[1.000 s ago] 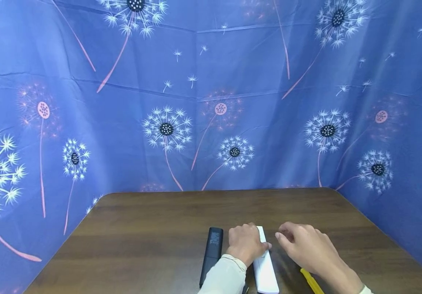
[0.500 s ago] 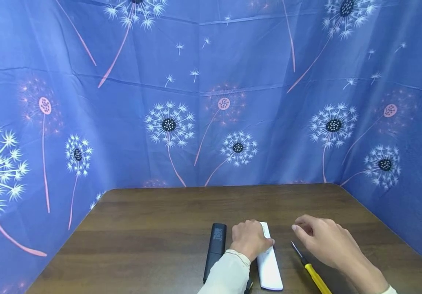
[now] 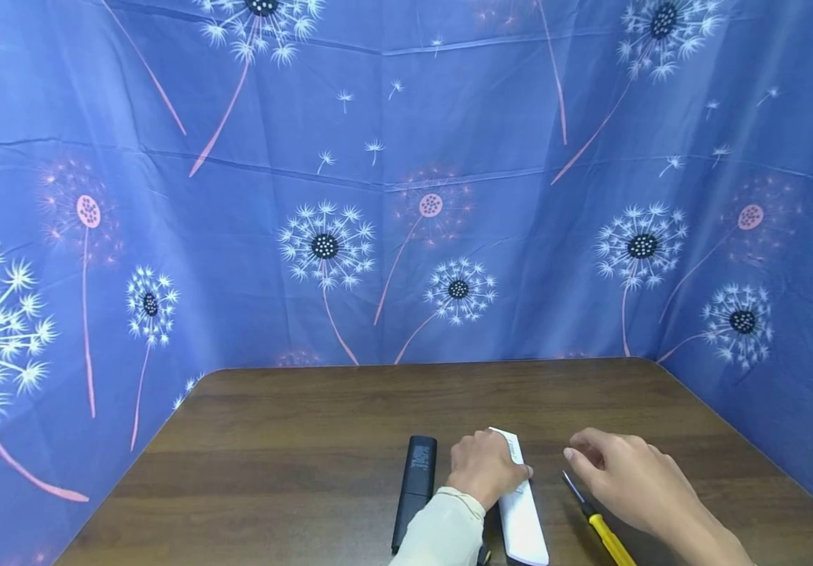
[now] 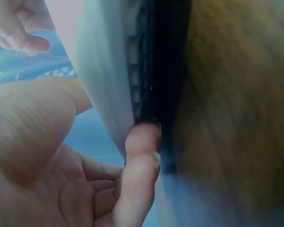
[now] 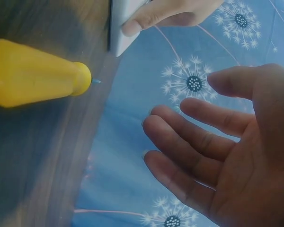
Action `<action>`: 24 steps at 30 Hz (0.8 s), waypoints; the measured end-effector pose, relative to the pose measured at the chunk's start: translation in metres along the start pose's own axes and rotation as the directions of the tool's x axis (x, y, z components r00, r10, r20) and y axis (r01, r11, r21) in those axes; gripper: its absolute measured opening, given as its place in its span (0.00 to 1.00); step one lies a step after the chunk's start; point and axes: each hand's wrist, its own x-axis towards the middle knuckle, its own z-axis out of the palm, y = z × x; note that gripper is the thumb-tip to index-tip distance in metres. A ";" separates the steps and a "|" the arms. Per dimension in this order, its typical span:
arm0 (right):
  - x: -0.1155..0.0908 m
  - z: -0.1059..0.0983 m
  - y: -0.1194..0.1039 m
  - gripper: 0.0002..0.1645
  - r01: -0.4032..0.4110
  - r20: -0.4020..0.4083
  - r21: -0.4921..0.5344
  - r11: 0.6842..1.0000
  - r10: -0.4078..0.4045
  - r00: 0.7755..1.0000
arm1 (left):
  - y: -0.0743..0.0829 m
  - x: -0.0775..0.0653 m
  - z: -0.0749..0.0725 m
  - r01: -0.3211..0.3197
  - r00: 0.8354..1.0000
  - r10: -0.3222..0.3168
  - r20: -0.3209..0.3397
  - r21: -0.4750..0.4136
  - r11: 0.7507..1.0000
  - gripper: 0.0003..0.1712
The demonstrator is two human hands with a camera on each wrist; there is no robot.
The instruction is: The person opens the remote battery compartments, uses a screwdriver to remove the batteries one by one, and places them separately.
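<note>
My left hand (image 3: 486, 467) grips a long white remote control (image 3: 523, 528), thumb on its right edge and fingers over the left. In the left wrist view the white remote (image 4: 92, 56) stands on the left of a dark gap above the wood, a row of keys showing on its underside. My right hand (image 3: 629, 475) hovers with loosely bent fingers, nothing in them. Below it lies a screwdriver (image 3: 610, 541) with a yellow handle and thin metal shaft. In the right wrist view the screwdriver's handle (image 5: 35, 75) is apart from the fingers.
Left of my left sleeve (image 3: 442, 531) lies a black remote control (image 3: 415, 491) with printed text on its upper face. A small dark object with a yellow bit (image 3: 486, 556) is mostly hidden by the sleeve. Blue dandelion-print cloth (image 3: 378, 196) stands behind the brown wooden table (image 3: 272, 464).
My right hand has shifted rightward, uncovering the screwdriver's shaft. The white remote's far end has swung slightly left and appears tilted in my left hand. The black remote stays put.
</note>
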 end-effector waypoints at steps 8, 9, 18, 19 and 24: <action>0.003 0.001 0.001 0.11 0.031 -0.034 -0.026 0.999 -0.032 0.999 | -0.002 0.001 -0.001 0.023 1.000 -0.023 -0.005 -0.059 0.998 0.29; 0.003 0.002 0.000 0.11 0.032 -0.034 -0.026 0.999 -0.033 0.999 | -0.003 0.001 -0.001 0.027 1.000 -0.027 0.001 -0.062 0.998 0.30; 0.003 0.007 0.003 0.15 -0.004 0.048 -0.014 1.000 0.004 0.999 | -0.005 0.004 0.002 0.037 0.999 -0.035 0.017 -0.136 0.990 0.37; 0.002 0.007 0.003 0.15 -0.006 0.053 -0.015 1.000 0.007 0.999 | -0.006 0.004 0.002 0.039 0.999 -0.037 0.016 -0.157 0.987 0.37; 0.000 0.009 0.005 0.13 -0.004 0.045 -0.031 1.000 0.005 0.999 | -0.009 0.005 0.005 0.060 0.998 -0.045 0.054 -0.330 0.942 0.35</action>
